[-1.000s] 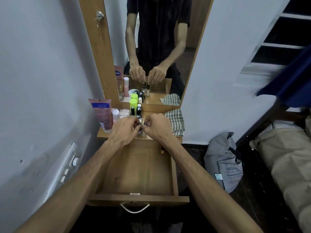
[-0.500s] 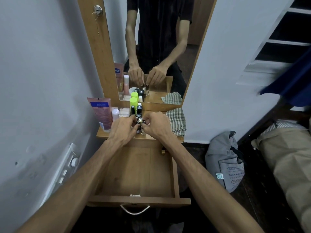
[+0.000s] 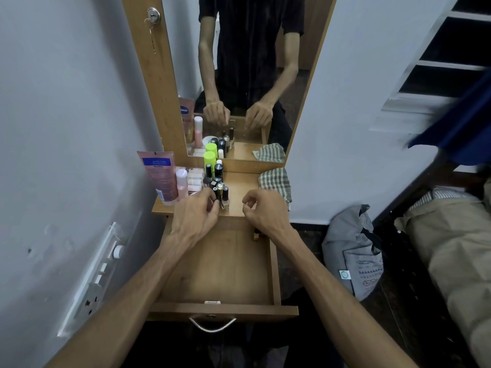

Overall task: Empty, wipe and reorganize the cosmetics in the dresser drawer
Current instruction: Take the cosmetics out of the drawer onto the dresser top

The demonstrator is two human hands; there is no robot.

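The wooden drawer (image 3: 220, 274) is pulled out; its floor is bare except for a small gold and dark tube (image 3: 255, 235) in the back right corner. On the dresser top (image 3: 239, 187) stand a pink tube (image 3: 159, 176), a pink bottle (image 3: 181, 181), a green-capped bottle (image 3: 209, 160) and a cluster of small dark bottles (image 3: 218, 185). A checked cloth (image 3: 275, 183) lies at the right. My left hand (image 3: 196, 217) curls its fingertips round a small bottle at the cluster's front, beside a beige nail polish (image 3: 225, 201). My right hand (image 3: 263, 212) hovers apart from the cluster, loosely curled, holding nothing.
A mirror (image 3: 247, 75) behind the dresser top reflects my arms and the bottles. A wall with a switch plate (image 3: 95, 277) closes in the left side. A grey bag (image 3: 353, 256) and a beige bundle (image 3: 451, 251) lie on the dark floor to the right.
My right hand has let go of the small bottles and drawn back to the right. My left hand stays at the cluster's front.
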